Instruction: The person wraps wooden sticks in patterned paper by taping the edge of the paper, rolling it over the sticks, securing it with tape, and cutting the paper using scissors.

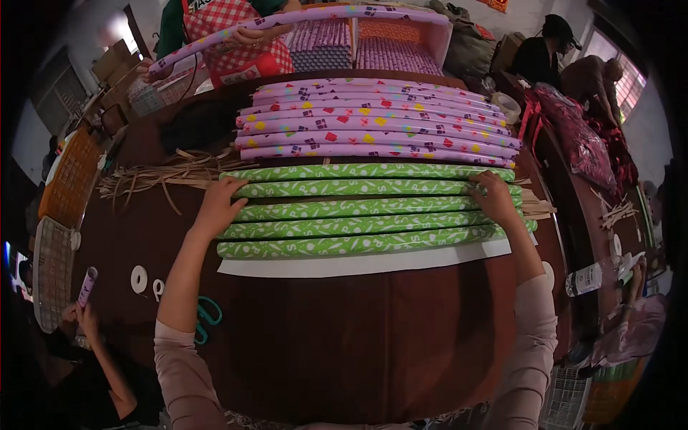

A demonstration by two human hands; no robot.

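Note:
Several green wrapping paper rolls with white print lie side by side across the table in front of me. My left hand grips around their left ends, thumb apart from the fingers. At the right ends, my right hand curls its fingers over the rolls. A white paper sheet sticks out from under the nearest green roll. Just beyond lies a row of purple patterned wrapping paper rolls. Teal-handled scissors rest beside my left forearm, partly hidden by it.
Brown paper strips lie left of the rolls. A white tape roll is on the table. Opposite, a person in a checked apron holds a long purple roll. Other people work at both sides. A bottle stands at right.

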